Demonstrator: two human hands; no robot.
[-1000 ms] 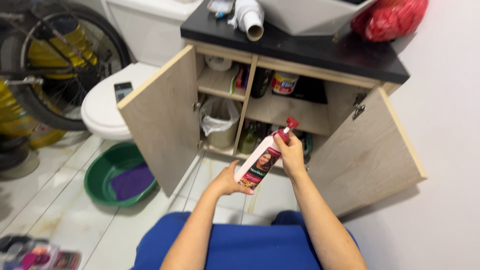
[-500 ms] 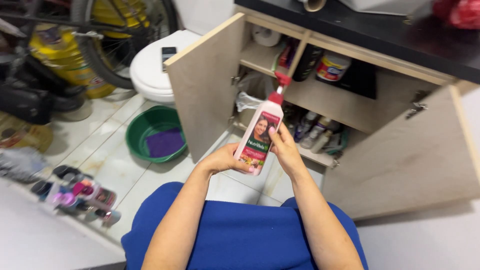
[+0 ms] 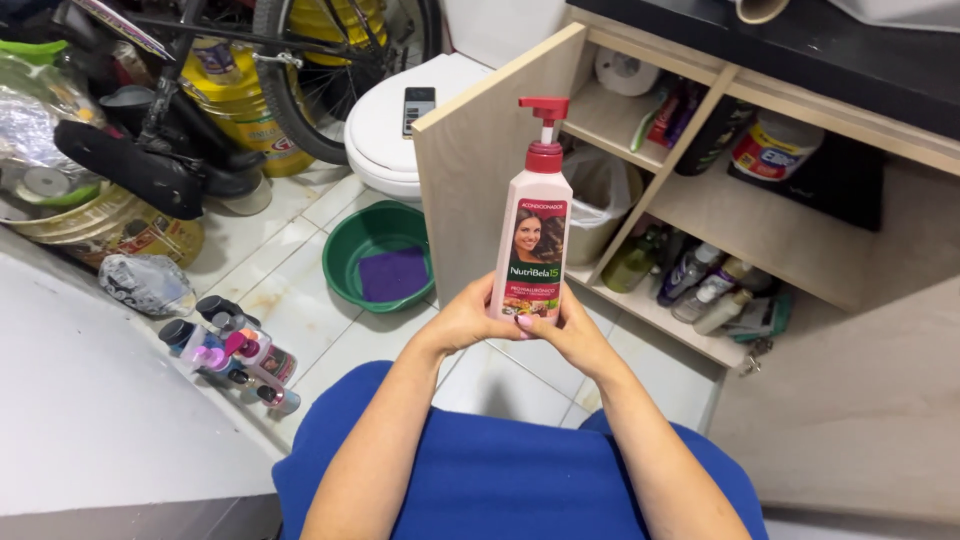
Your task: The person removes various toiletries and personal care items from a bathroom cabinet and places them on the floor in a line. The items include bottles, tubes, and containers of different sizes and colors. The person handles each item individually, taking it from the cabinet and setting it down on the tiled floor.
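Both sets of fingers are closing around the foot of one thing. The left hand [image 3: 462, 322] is cupping the lower left side of the tall pink plastic pump bottle [image 3: 531, 235] with the dark red collar and red pump head, its fingers curled around the base and pressed to the plastic. The right hand [image 3: 560, 333] is wrapping the lower right side and underside, its fingertips [image 3: 524, 321] with pink nails lying across the bottom edge of the front label. Neither hand is spread; both are gripping the bottle, and they are meeting just under it.

From the fingers the pump bottle is rising straight up: its long axis is standing almost upright, leaning slightly, with the pump head at the top and its spout pointing left. The two hands are equally near the bottle, each touching it at the base; nothing is holding the neck or the pump.

Taking the pump bottle as the landmark: just behind it the light wooden cabinet door [image 3: 480, 150] is standing open, with the open shelves of bottles and jars [image 3: 700, 285] behind and to its right. Below and left of it the round green plastic basin [image 3: 345, 250] is sitting on the white tiled floor [image 3: 300, 310]. Further left of it a cluster of small colourful bottles [image 3: 232, 352] is standing on the floor.
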